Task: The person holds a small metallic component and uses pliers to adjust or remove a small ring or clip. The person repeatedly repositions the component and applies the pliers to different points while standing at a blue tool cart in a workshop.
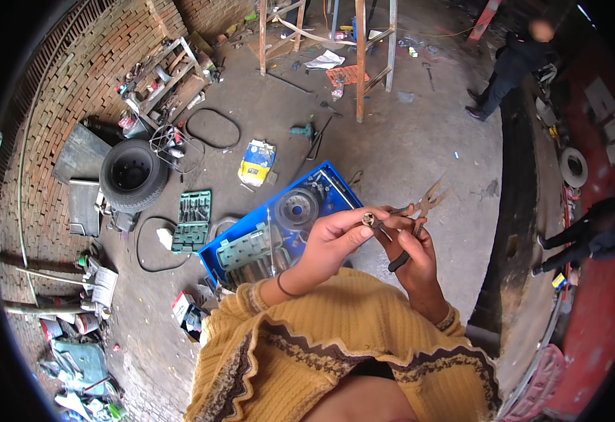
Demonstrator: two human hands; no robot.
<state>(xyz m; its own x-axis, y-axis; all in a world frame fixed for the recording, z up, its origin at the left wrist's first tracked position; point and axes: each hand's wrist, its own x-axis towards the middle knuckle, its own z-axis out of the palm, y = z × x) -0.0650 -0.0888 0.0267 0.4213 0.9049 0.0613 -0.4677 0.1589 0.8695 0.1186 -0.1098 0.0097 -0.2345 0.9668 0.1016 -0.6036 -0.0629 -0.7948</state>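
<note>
In front of my chest, my left hand (327,246) is closed, pinching a small round metal piece (369,219) with a hollow end between thumb and fingertips. Close beside it, my right hand (416,261) wraps round a pair of pliers (428,202) with dark handles; their jaws are spread and point away to the upper right. Fingers hide part of the handles. Below and left of both hands is a blue tray (212,257), which bears a round metal part (296,209) and a green socket case (245,247).
An open green tool case (193,219), a yellow and blue bag (257,163) and a tire (133,174) lie to the left. A green power drill (302,131) is farther off. Wooden stand legs (361,63) rise ahead. Two people (508,70) stand at the right, beside a dark floor trench (508,232).
</note>
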